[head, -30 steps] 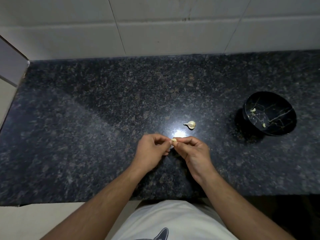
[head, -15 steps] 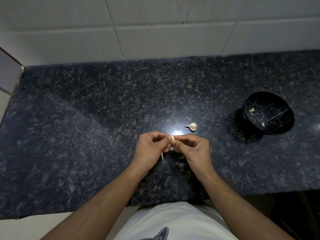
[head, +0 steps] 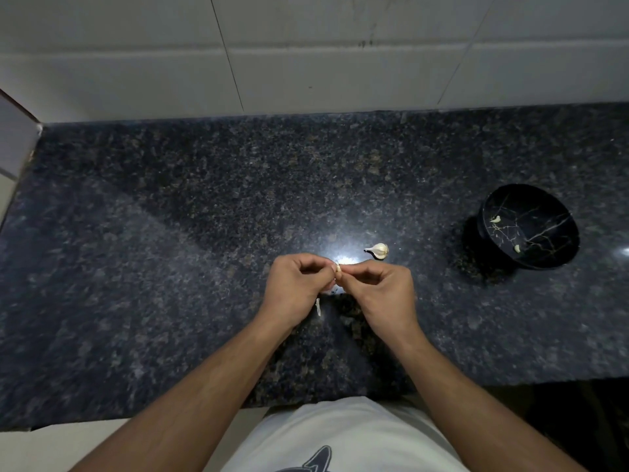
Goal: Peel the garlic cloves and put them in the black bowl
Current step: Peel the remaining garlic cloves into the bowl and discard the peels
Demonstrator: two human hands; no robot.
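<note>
Both my left hand (head: 294, 284) and right hand (head: 377, 287) pinched one garlic clove (head: 338, 268) above the counter (head: 170, 267), mid-peel. Next I judged: strip the remaining skin, then carry it right to the black bowl (head: 531, 199).

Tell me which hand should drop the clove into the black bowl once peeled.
Probably the right hand. The black bowl sits on its side of the counter, and it already pinches the clove together with the left hand.
</note>
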